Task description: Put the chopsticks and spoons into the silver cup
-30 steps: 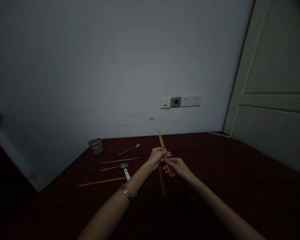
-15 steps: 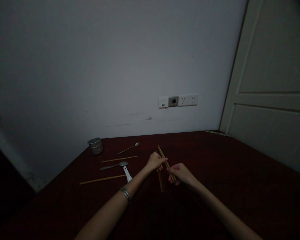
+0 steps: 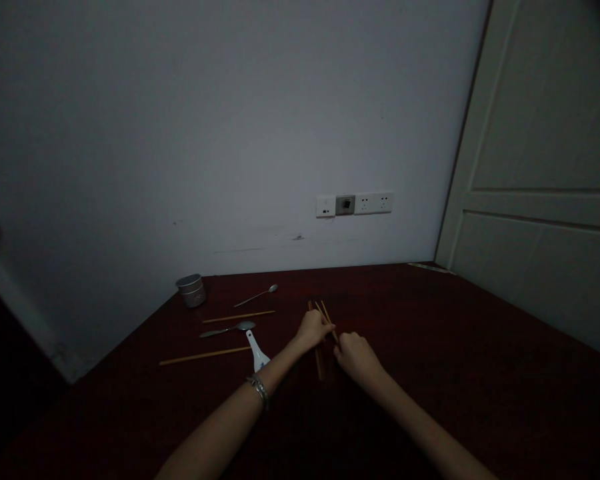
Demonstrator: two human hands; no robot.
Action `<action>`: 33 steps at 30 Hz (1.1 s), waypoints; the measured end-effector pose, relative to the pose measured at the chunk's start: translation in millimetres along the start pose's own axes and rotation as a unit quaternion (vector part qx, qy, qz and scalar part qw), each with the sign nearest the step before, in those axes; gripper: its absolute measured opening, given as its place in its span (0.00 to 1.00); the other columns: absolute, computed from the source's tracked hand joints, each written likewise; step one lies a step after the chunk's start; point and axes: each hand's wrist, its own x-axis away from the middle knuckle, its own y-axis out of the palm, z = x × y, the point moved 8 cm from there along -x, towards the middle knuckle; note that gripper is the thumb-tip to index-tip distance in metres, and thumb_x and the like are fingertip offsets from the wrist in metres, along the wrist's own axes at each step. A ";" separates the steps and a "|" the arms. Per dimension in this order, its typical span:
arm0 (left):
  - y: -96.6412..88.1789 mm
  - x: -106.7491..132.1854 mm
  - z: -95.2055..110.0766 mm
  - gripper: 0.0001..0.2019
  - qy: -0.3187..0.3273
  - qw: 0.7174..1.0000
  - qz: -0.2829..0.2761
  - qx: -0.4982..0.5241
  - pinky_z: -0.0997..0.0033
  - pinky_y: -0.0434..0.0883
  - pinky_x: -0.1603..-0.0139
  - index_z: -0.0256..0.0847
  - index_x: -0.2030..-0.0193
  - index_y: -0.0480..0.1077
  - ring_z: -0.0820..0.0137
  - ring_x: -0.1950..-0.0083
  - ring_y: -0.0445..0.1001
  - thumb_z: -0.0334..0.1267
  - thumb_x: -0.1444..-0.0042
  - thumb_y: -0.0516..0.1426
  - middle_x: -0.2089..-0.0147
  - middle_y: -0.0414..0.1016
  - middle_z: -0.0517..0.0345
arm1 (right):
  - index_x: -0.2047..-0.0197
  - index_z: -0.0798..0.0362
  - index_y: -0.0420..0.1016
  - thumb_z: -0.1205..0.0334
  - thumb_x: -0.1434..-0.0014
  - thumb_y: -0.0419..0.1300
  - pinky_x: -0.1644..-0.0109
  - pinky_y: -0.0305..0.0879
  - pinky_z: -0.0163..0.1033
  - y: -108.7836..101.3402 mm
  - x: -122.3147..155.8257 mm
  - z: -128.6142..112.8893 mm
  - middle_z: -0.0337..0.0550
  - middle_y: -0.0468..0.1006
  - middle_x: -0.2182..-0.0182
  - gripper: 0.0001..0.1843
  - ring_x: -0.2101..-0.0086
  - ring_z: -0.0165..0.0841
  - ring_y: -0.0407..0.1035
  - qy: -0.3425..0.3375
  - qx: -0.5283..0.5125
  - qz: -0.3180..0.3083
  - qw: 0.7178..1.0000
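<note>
The person's right hand (image 3: pixel 360 359) curls round the near end of a slim pair of tan wooden chopsticks (image 3: pixel 328 316), over the dark-red table (image 3: pixel 430 333); the left hand (image 3: pixel 311 328) pinches them farther up. Brown wooden chopsticks (image 3: pixel 320 365) lie beneath it. Leftward are a white ceramic spoon (image 3: pixel 258 355), then a grey metal cup (image 3: pixel 193 292).

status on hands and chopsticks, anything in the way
Left hand, right hand both gripping chopsticks, far ends apart. Other chopsticks lie beneath left hand; nothing else visibly blocking.
</note>
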 end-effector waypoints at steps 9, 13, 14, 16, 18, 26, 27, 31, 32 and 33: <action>1.8 -8.6 -7.6 0.08 -0.013 0.998 0.022 -0.056 0.73 0.66 0.70 0.33 0.75 0.73 0.67 0.71 0.73 0.38 0.58 0.61 0.74 0.74 0.49 | 0.66 0.59 0.73 0.64 0.44 0.48 0.66 0.63 0.40 3.3 7.3 -12.4 0.57 0.75 0.67 0.13 0.66 0.42 0.71 -0.005 0.018 -0.004 1.000; 2.7 -12.7 -13.1 0.08 -0.012 0.997 0.032 -0.063 0.72 0.66 0.68 0.33 0.75 0.73 0.66 0.70 0.73 0.37 0.59 0.61 0.73 0.74 0.49 | 0.65 0.59 0.73 0.60 0.43 0.47 0.66 0.63 0.41 3.6 8.7 -10.5 0.56 0.75 0.67 0.15 0.66 0.43 0.71 -0.014 -0.007 -0.002 1.000; 2.9 -13.5 -14.4 0.08 -0.012 0.997 0.034 -0.062 0.72 0.66 0.67 0.33 0.75 0.72 0.67 0.69 0.73 0.37 0.59 0.61 0.73 0.74 0.50 | 0.65 0.59 0.73 0.59 0.43 0.47 0.66 0.63 0.41 4.1 8.5 -8.4 0.55 0.75 0.67 0.16 0.66 0.44 0.71 -0.013 -0.016 -0.006 1.000; 3.5 -15.0 -16.0 0.08 -0.011 0.998 0.037 -0.057 0.73 0.67 0.67 0.34 0.75 0.72 0.67 0.69 0.73 0.37 0.58 0.61 0.73 0.74 0.50 | 0.65 0.58 0.73 0.56 0.43 0.49 0.66 0.62 0.40 5.9 7.5 -2.7 0.55 0.75 0.66 0.16 0.65 0.43 0.71 -0.009 -0.033 -0.021 0.999; 4.1 -16.2 -16.5 0.07 -0.012 0.998 0.041 -0.048 0.73 0.67 0.67 0.34 0.74 0.72 0.66 0.68 0.73 0.37 0.58 0.61 0.72 0.74 0.50 | 0.64 0.58 0.73 0.55 0.44 0.51 0.65 0.62 0.38 8.1 5.9 2.6 0.54 0.75 0.66 0.16 0.65 0.41 0.71 -0.012 -0.062 -0.040 0.997; 10.1 -20.5 -10.6 0.05 -0.034 0.999 0.034 -0.014 0.73 0.67 0.71 0.35 0.79 0.68 0.65 0.71 0.73 0.33 0.59 0.61 0.80 0.70 0.55 | 0.64 0.56 0.74 0.56 0.50 0.58 0.69 0.59 0.32 12.2 1.1 11.9 0.47 0.76 0.71 0.14 0.68 0.35 0.71 -0.041 -0.184 -0.085 0.978; 10.5 -20.7 -9.4 0.05 -0.036 0.999 0.032 -0.015 0.73 0.67 0.71 0.35 0.79 0.68 0.65 0.71 0.73 0.32 0.60 0.60 0.81 0.69 0.55 | 0.64 0.56 0.74 0.56 0.50 0.58 0.69 0.59 0.32 12.6 0.6 12.5 0.47 0.76 0.71 0.13 0.69 0.35 0.71 -0.039 -0.186 -0.085 0.978; 12.5 -21.1 -5.4 0.03 -0.030 0.999 0.023 -0.016 0.72 0.68 0.72 0.35 0.79 0.68 0.64 0.71 0.73 0.29 0.59 0.59 0.80 0.70 0.54 | 0.66 0.56 0.74 0.59 0.51 0.59 0.71 0.59 0.32 14.3 -0.5 13.6 0.46 0.76 0.73 0.11 0.70 0.34 0.71 -0.030 -0.191 -0.082 0.978; 12.6 -20.9 -5.3 0.02 -0.029 0.999 0.022 -0.017 0.72 0.68 0.72 0.35 0.78 0.68 0.65 0.71 0.73 0.29 0.59 0.58 0.80 0.70 0.53 | 0.66 0.56 0.75 0.59 0.51 0.59 0.71 0.59 0.32 14.7 -0.5 13.5 0.46 0.76 0.73 0.11 0.71 0.34 0.71 -0.027 -0.194 -0.082 0.977; 12.5 -20.5 -5.5 0.02 -0.029 0.999 0.022 -0.019 0.72 0.68 0.72 0.34 0.78 0.68 0.65 0.71 0.73 0.29 0.59 0.58 0.79 0.70 0.53 | 0.66 0.56 0.75 0.59 0.51 0.59 0.71 0.59 0.32 15.1 -0.5 13.8 0.46 0.76 0.74 0.10 0.71 0.34 0.71 -0.023 -0.197 -0.083 0.977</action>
